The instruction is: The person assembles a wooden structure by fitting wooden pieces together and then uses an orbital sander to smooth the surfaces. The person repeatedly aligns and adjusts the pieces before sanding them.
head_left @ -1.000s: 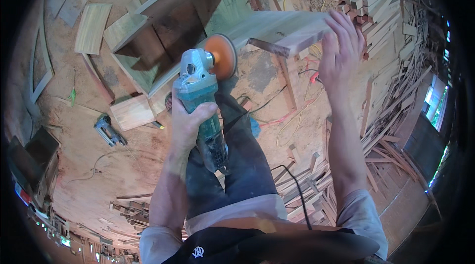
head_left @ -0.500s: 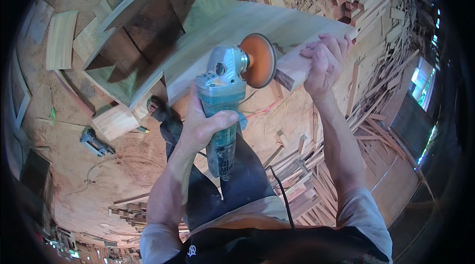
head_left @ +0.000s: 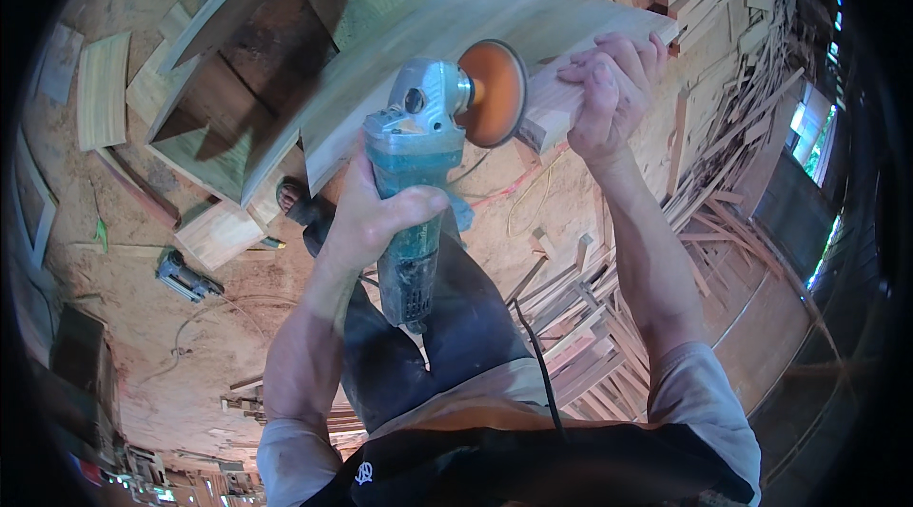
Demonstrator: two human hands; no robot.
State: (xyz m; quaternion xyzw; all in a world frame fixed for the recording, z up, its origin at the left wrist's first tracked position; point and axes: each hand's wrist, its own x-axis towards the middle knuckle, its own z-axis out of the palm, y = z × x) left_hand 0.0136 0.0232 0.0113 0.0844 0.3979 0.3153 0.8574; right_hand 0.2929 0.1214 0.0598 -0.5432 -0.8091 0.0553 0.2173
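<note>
My left hand (head_left: 366,222) is wrapped round the teal body of an angle grinder (head_left: 414,160), its thumb lying across the casing. An orange sanding disc (head_left: 495,93) is fitted to the silver head and faces right. Beside the disc is a pale wooden piece (head_left: 552,107) with a squared end; I cannot tell whether the disc touches it. My right hand (head_left: 618,93) grips this piece, fingers curled over its top. Behind both hands stretches a wide pale wooden panel (head_left: 456,22), joined to or resting against a box-like wooden frame.
The open wooden frame (head_left: 171,60) stands at the upper left. On the dusty floor lie a second power tool (head_left: 188,277), curved boards (head_left: 103,88) and a loose cable. Stacked wood strips (head_left: 609,345) lie at the right. A black cord (head_left: 538,355) hangs close to my body.
The whole view has shifted, so the grinder, both hands and the wood sit slightly higher and further left. Both grips look the same.
</note>
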